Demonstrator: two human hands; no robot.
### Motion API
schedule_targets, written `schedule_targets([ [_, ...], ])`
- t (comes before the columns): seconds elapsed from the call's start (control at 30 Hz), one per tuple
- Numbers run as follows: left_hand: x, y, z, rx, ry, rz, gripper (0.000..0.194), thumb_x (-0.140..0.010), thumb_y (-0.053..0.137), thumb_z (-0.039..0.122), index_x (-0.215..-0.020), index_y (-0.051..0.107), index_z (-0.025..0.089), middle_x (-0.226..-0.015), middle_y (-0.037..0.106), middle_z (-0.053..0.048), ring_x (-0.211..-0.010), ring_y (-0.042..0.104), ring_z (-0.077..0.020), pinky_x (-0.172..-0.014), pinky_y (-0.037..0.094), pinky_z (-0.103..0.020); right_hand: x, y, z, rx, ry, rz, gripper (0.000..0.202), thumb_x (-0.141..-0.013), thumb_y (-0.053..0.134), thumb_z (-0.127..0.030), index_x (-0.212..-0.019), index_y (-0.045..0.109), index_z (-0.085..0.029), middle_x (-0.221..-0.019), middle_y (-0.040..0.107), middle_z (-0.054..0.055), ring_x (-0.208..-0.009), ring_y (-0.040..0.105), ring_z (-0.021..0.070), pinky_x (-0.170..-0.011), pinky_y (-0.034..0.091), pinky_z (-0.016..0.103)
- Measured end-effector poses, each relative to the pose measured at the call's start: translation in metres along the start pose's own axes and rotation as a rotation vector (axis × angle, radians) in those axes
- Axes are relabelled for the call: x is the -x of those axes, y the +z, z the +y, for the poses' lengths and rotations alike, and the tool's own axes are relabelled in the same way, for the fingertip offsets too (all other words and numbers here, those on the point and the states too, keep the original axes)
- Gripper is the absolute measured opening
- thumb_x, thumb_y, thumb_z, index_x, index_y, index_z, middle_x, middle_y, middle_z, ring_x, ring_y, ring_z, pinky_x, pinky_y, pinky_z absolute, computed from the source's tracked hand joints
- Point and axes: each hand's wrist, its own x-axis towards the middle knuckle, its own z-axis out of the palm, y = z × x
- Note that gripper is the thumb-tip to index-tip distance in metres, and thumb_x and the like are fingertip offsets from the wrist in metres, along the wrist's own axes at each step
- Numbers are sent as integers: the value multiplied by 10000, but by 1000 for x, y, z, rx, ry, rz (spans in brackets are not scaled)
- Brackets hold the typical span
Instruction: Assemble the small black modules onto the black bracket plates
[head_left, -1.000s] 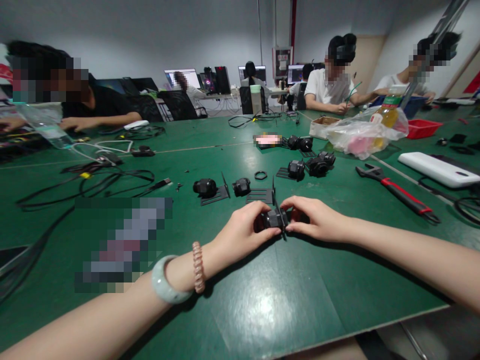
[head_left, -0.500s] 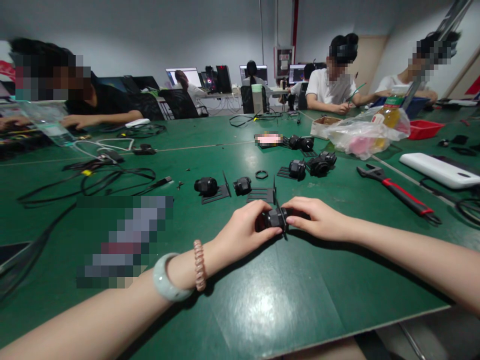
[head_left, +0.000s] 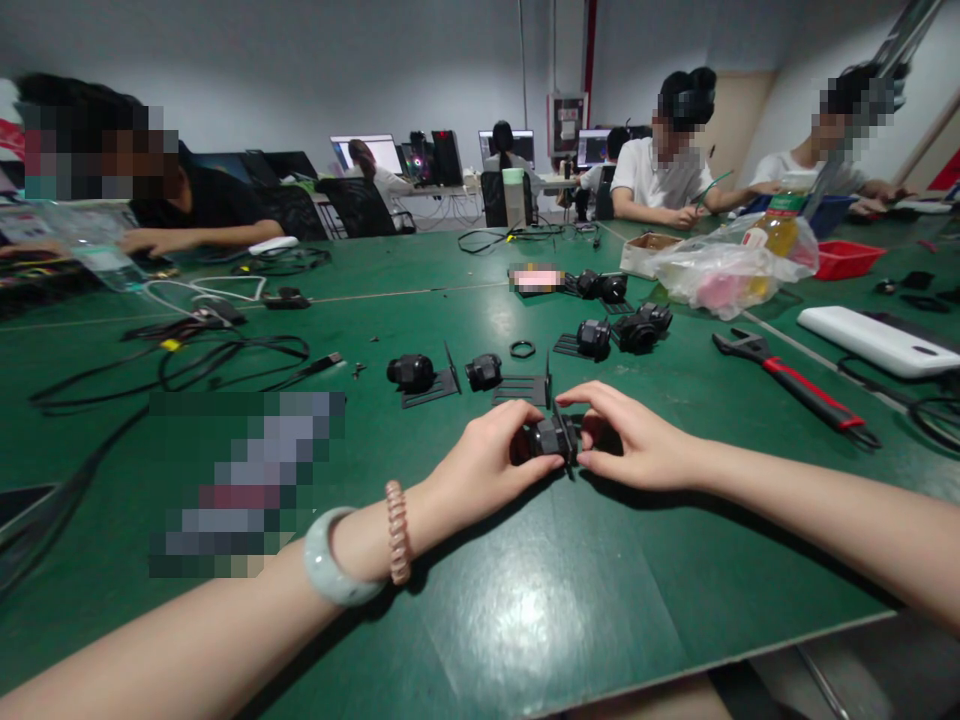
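My left hand grips a small black camera module low over the green table, thumb and fingers around its body. A thin black bracket plate stands upright at the module's right end. My right hand curls around that end, index fingertip at the plate's top and thumb near its bottom; part of the module is hidden there. Just beyond my hands lie a slotted black bracket, another black module and a black ring. Further left sits a module beside its bracket.
An adjustable wrench with red-black handle and a white box-like device lie at right. More black modules, a plastic bag and a red tray are behind. Black cables spread at left. Co-workers sit around the table.
My right hand's fingers have spread wider and shifted around the bracket plate, index finger raised to its top. My left hand and the camera module have stayed nearly still.
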Motion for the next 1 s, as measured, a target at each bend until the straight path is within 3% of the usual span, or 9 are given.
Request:
schedule_targets([
  [0.3,0,0,0,2,11,3,280,-709,544,383,-881,491,169,-780,534,-5,-678,504,-127,-590,392,-238,0,2,0,53,-42,23,465,-651,552,-101,-1081,391,-174,-1003,454,76,-786,479,134,-672,455,274],
  [0.77,0,-1,1,15,7,8,261,-725,530,358,-908,487,177,-821,539,-15,-722,507,-142,-626,403,-258,1,0,-2,138,12,9,379,-712,547,-182,-1070,423,-168,-970,531,69,-754,516,134,-690,439,288],
  [1.0,-1,0,-1,-3,9,13,250,-730,529,335,-918,480,178,-844,541,-19,-741,506,-145,-638,401,-259,-1,-2,1,199,-28,4,351,-750,526,-241,-1083,460,-157,-985,543,90,-870,509,171,-749,422,319],
])
